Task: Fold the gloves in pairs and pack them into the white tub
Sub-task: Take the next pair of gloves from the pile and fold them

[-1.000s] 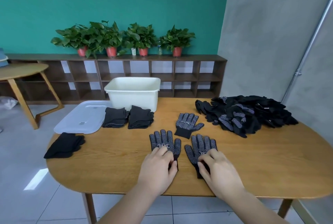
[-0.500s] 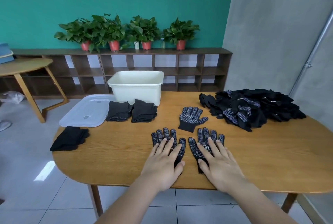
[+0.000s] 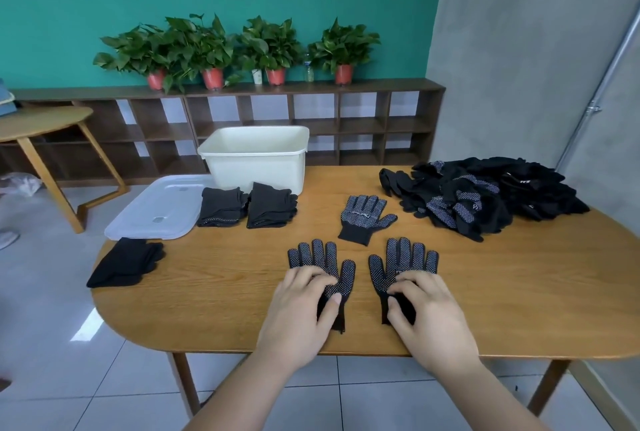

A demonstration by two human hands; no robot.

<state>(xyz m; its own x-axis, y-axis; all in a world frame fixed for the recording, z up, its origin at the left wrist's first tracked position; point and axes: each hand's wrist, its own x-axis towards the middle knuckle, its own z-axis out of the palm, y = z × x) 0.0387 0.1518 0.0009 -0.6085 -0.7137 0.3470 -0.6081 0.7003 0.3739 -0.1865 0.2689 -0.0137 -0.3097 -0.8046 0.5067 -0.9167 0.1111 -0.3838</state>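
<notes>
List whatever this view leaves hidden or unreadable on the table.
Head view: the floor of the white tub is hidden by its near wall, so any packed pairs are unseen.
Head view: parts of the left dotted glove and right dotted glove are covered by the left hand and right hand.
Glove pile: count unclear, black gloves overlap.
Lid label: too small to read.

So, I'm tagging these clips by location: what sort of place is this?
Likely an office or studio room, not a home: a long low cubby shelf topped with potted plants, and a bulk glove pile on the table.
</notes>
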